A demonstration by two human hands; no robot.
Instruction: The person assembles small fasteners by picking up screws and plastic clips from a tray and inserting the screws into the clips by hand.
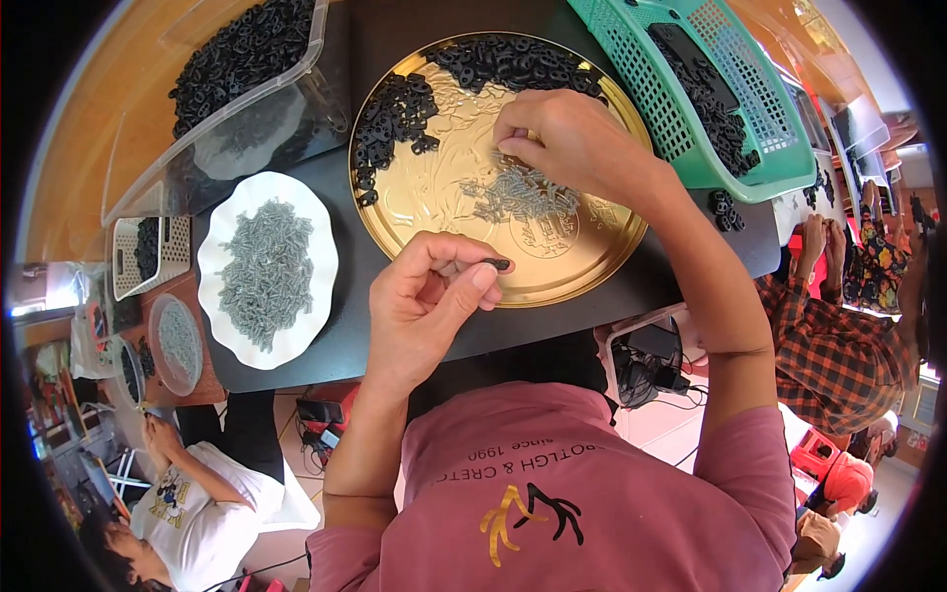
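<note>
My left hand pinches a small black plastic part between thumb and fingers, over the near edge of a round gold tray. Above the tray's middle is my right hand, thumb and fingers drawn together; whatever may be between its fingertips is too small to make out. Just below it lies a loose pile of small silvery screws. Many black plastic parts cover the tray's far rim, and more black parts lie along its left side.
On the left stand a scalloped white plate heaped with screws and a clear bin of black parts. A green basket holding black parts is at the right. People sit on both sides, including one in a white shirt.
</note>
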